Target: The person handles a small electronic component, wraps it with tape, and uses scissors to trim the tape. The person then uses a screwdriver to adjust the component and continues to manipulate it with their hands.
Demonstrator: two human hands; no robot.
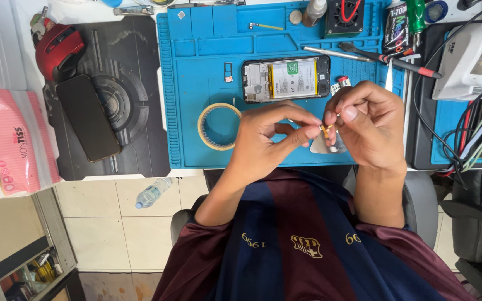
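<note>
Two hands, left hand [269,136] and right hand [364,120], pinch a tiny orange flex part [326,129] between fingertips, raised for close view just below the opened black smartphone [285,79] on the blue silicone mat [207,67].

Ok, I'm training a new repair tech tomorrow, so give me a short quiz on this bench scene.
1. True or false: the opened phone lies on the blue mat with its insides showing.
2. Multiple choice: what do the left hand and the right hand pinch between their fingertips? A) a screwdriver B) a small orange part C) the black phone
3. Which ring-shaped thing lies on the mat just to the left of the left hand?

Key
1. True.
2. B.
3. The tape roll.
</note>
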